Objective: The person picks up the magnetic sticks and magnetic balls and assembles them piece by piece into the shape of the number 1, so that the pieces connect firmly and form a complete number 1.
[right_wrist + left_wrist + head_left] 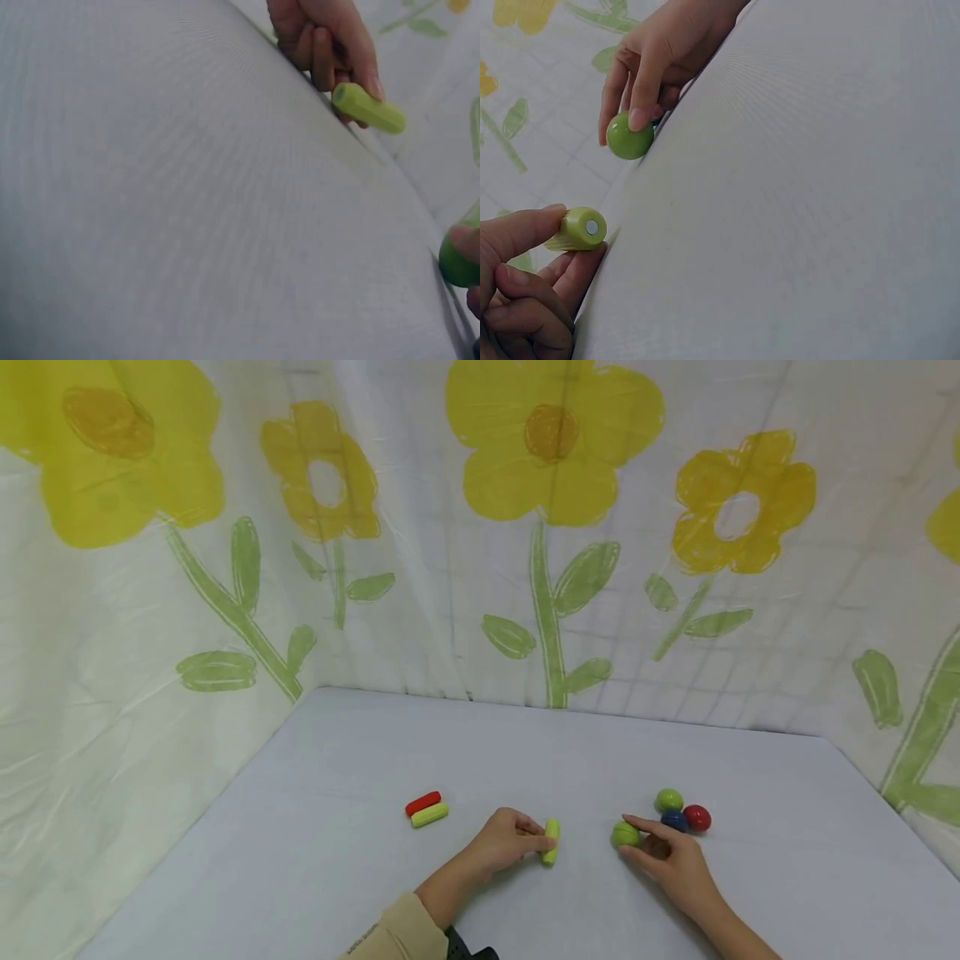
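Note:
My left hand (504, 843) pinches a short yellow-green toy rod (551, 842) between thumb and fingers. In the left wrist view, a pale round disc shows in the end of this rod (577, 229). To its right, my right hand (681, 870) holds a green ball (624, 834) by thumb and fingertips, low over or on the white table (360, 893); thin dark lines run over the ball. Rod and ball are apart. From the right wrist, the rod (373, 110) looks faceted, and the ball (454, 262) is cut off by the frame edge.
Left of the hands, a red rod (423, 802) and a yellow rod (430, 814) lie side by side. Just beyond my right hand sit a green ball (669, 800), a blue ball (674, 820) and a red ball (697, 817). A flower-printed curtain (420, 610) hangs behind the table.

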{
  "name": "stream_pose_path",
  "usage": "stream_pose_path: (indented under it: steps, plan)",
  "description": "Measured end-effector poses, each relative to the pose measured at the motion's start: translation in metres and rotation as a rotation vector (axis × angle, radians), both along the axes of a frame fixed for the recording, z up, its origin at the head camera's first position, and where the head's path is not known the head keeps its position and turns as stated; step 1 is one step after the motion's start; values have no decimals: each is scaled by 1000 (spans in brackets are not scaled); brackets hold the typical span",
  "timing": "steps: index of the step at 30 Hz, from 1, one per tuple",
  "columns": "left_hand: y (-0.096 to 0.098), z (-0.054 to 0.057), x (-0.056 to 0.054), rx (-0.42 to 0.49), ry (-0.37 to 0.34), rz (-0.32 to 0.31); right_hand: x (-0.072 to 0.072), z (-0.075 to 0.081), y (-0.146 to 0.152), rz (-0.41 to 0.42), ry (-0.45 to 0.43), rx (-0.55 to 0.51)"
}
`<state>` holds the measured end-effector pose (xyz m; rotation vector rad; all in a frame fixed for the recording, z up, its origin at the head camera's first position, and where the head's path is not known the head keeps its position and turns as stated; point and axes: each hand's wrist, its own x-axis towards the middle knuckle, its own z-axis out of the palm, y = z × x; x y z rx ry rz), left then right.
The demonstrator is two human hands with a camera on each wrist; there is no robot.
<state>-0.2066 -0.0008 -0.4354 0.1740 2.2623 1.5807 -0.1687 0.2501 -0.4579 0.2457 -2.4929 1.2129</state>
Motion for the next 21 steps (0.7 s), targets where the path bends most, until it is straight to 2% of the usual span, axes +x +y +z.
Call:
stream_pose_path:
  steps: [8, 16, 21]
  plan:
    - [0, -1, 0, -4, -2, 9, -5, 1, -4, -7, -98, 20]
    - [0, -1, 0, -9, 2, 10, -3, 3, -4, 7, -128, 0]
    - [1, -1, 0, -11, -6, 18, -8, 7, -6, 13, -128, -10]
